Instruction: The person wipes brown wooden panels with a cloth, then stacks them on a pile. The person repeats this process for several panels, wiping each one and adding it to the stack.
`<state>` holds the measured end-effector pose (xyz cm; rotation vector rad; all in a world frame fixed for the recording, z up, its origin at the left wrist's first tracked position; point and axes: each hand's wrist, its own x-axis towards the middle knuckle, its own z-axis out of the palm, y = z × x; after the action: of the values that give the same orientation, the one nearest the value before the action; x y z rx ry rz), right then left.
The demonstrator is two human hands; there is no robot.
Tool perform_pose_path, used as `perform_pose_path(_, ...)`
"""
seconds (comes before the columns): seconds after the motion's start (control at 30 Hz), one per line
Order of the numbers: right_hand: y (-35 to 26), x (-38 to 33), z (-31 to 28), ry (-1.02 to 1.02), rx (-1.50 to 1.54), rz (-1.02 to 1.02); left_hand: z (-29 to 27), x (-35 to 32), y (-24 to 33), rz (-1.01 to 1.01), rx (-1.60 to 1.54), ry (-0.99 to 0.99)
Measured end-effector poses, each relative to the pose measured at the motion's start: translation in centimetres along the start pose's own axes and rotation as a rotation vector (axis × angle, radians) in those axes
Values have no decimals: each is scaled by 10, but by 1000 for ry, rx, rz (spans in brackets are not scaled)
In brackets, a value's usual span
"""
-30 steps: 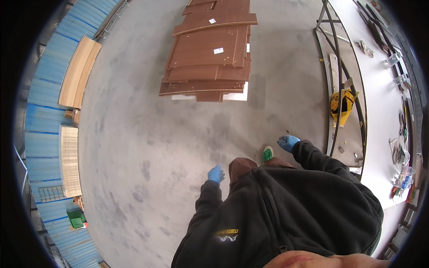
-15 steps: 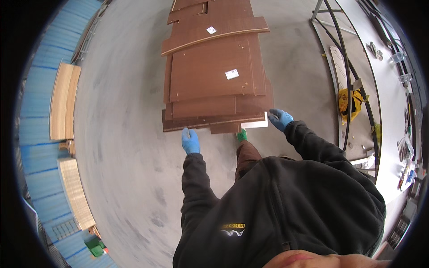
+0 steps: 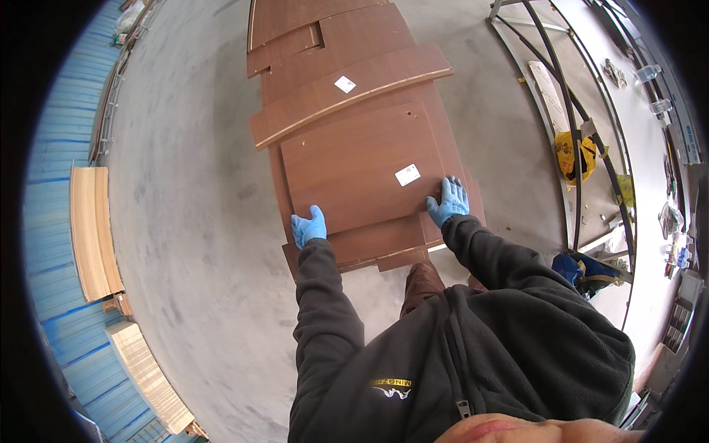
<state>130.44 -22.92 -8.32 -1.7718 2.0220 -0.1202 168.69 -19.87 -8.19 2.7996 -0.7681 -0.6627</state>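
A long stack of flat brown wooden panels [image 3: 350, 174] stretches away in front of me, the boards lying unevenly over one another. A white label [image 3: 408, 175] is stuck on the wide near panel. At that panel's near left corner is my left hand [image 3: 309, 227], in a blue glove, with the thumb apart from the fingers. My right hand [image 3: 449, 203], gloved the same way, lies on the brown boards by the panel's near right corner, its fingers spread. Neither hand is closed around a board. A narrow curved-looking board [image 3: 353, 94] with a pale edge lies across the stack farther off.
Light wooden boards [image 3: 96, 232] and another pale stack [image 3: 150, 376] stand along the blue left side. On the right runs a metal frame [image 3: 572, 111] with a yellow bag [image 3: 575, 156] and a blue bag [image 3: 569, 269]. A white worktop [image 3: 639, 140] holds small items.
Both hands have moved from the near end of the stack onto its upper boards. I stand closer to the stack, which now sits lower in view and slightly turned.
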Motion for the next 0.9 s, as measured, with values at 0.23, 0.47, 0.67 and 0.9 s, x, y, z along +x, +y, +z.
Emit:
perform_pose_path(0.23,-12,30,-7,-80,193,410,-17,30,-6,-109,39,-110)
perform_pose_path(0.47,17,56,1,-3,584,577,-15,33,-31,-142,-323,-7)
perform_pose_path(0.67,49,21,7,107,853,534,-10,-12,-32,-232,-491,76)
perform_pose_path(0.9,112,-45,-47,192,780,608,-16,-113,-3,-153,-866,-226)
